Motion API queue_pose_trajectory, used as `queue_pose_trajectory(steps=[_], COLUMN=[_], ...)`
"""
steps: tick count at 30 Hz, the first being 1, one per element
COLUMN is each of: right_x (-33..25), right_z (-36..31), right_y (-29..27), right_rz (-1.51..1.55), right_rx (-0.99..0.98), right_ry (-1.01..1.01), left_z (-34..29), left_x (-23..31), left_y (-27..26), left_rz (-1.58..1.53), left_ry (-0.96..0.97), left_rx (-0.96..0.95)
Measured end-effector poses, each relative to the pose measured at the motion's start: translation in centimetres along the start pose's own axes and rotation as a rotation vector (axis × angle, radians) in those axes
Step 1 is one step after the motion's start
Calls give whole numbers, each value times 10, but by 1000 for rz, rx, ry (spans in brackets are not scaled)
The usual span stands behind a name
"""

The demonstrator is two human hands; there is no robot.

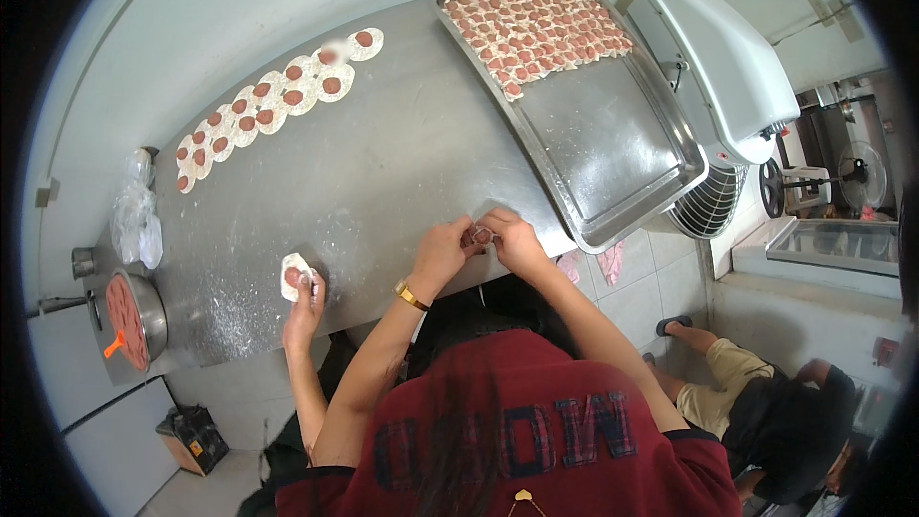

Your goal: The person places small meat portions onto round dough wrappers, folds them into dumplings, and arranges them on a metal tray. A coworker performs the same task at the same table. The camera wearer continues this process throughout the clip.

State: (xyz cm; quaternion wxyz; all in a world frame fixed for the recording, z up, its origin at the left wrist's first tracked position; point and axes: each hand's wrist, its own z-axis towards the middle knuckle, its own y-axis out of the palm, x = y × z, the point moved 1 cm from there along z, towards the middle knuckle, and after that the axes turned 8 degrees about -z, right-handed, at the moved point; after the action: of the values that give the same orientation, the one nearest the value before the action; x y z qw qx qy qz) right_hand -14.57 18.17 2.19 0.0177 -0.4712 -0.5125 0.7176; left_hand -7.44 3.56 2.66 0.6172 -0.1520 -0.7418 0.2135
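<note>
My left hand [443, 253] and my right hand [517, 243] meet near the front edge of the steel table. Between their closed fingertips is a small dumpling [481, 236] with pinkish filling; the fingers hide part of it. A gold-coloured watch [412, 296] circles my left wrist. To the left, a co-worker's hand [303, 311] holds a white dough wrapper [291, 277] with a ball of filling on it. Farther back lie several round wrappers [360, 53] in rows, each topped with pink filling. At the back right, a metal tray [613, 144] bears many dumplings [541, 24] in its far part.
A metal bowl [155, 325] of pink filling [125, 316], with an orange-handled utensil [115, 345], stands at the left end. Behind it lies a plastic bag [139, 220]. A white mixer [718, 67] stands beyond the tray. Another person [790, 412] is at the right.
</note>
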Motion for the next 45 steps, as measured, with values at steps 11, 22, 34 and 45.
queue_pose_trajectory(steps=[11,22,34,45], right_x=[-3,0,-4,-4], right_z=[-3,-2,-7,-6], right_y=[-2,7,5,11], right_rz=[-8,75,52,34], right_rx=[36,85,43,52], right_ry=[-58,0,86,-1], left_z=[-6,-5,-10,-8], left_x=[-5,-4,-14,-15], left_y=[6,8,5,5], left_rz=[-10,1,-126,-148], left_ry=[9,44,71,77], left_rx=[44,65,133,109])
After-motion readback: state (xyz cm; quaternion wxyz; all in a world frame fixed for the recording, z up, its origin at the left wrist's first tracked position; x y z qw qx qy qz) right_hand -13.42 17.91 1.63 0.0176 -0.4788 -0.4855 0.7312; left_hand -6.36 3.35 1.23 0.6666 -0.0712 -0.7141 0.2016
